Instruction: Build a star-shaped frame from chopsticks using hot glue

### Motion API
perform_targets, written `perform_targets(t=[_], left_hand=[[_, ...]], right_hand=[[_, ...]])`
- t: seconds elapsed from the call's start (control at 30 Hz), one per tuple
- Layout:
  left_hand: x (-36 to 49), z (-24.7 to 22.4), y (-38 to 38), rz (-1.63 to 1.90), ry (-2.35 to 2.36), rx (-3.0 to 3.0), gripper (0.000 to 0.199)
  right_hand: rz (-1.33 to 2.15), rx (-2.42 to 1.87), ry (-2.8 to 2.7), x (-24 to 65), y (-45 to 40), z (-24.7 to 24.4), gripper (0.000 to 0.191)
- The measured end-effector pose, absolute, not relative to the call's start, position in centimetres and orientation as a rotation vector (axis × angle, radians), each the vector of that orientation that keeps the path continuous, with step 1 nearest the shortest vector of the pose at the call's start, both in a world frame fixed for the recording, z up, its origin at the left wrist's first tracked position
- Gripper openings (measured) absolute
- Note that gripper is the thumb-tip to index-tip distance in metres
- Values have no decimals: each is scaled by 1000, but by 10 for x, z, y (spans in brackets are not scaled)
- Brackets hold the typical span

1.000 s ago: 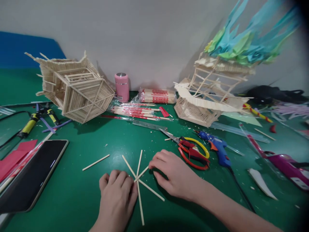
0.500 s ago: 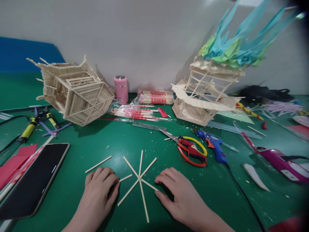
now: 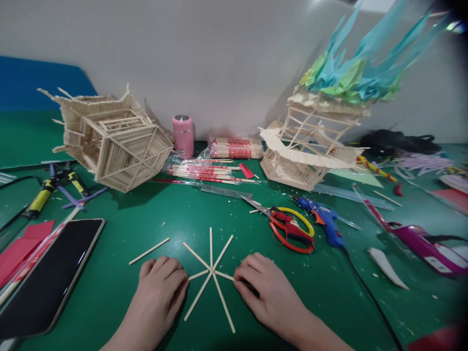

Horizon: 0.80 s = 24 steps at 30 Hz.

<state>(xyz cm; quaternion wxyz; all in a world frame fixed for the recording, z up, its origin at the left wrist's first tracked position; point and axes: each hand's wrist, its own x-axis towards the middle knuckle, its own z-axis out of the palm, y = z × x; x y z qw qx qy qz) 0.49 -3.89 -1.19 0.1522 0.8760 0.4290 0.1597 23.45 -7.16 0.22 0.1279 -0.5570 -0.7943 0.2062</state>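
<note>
Fingers of both hands [image 3: 160,287] [image 3: 261,287] pinch thin sticks [image 3: 199,275] on the green table [image 3: 146,312] before a grey wall [image 3: 230,63].

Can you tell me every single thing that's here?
Table: one, green, underneath
Left stick model: one, pale, back left
Right stick model: one, pale, blue-green topped, back right
Flask: one, pink, back middle
Stick bundles: two, pale and red, right of flask
Phone: one, black, front left
Red paper: uncountable, beside phone
Purple strips: two, crossed, left
Scissors: one, red-yellow, middle right
Glue gun: one, blue, right
Stick star: one, pale, between hands
Small bits: too many
Left hand: one, bare, front
Right hand: one, bare, front
</note>
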Motion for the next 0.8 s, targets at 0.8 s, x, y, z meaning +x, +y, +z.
perform_targets(t=[0.8], left_hand=[[9, -13, -33, 456, 1153, 2564, 14]], right_hand=[[296, -1628, -2073, 262, -55, 10, 18]])
